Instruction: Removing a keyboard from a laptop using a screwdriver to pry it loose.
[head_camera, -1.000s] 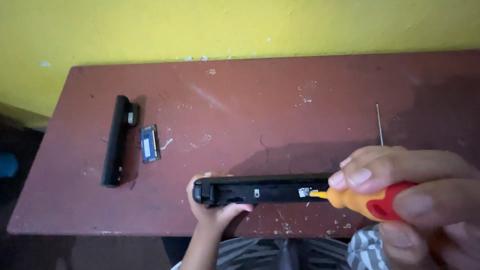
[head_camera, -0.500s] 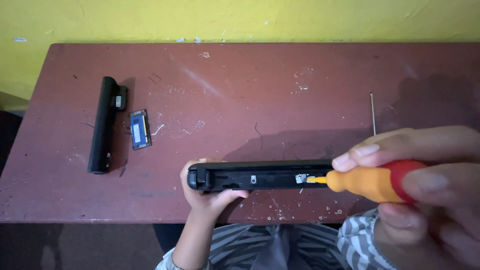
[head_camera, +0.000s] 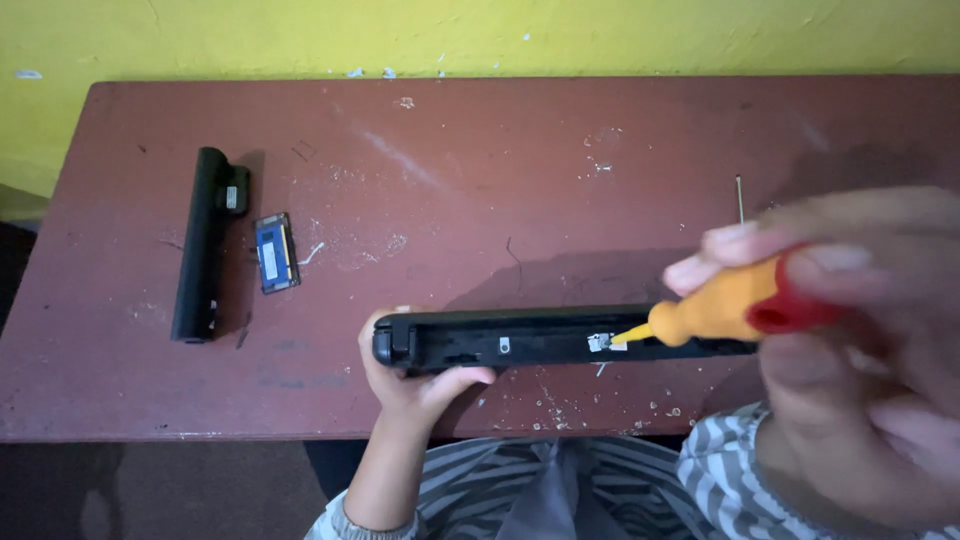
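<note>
A black laptop (head_camera: 520, 338) stands on its edge near the table's front, its long narrow side facing me. My left hand (head_camera: 415, 385) grips its left end from below. My right hand (head_camera: 850, 340), large and blurred close to the camera, holds an orange and red screwdriver (head_camera: 735, 305). The screwdriver's tip touches a small metal bracket (head_camera: 600, 343) on the laptop's edge.
On the worn reddish-brown table (head_camera: 480, 180) lie a long black battery (head_camera: 205, 240) at the left and a small blue memory module (head_camera: 275, 252) beside it. A thin metal rod (head_camera: 739, 198) lies at the right. A yellow wall (head_camera: 450, 35) runs behind the table.
The view has shifted, so the battery and module sit slightly differently in frame. My right hand and the screwdriver have stayed at the bracket; the laptop remains held on its edge.
</note>
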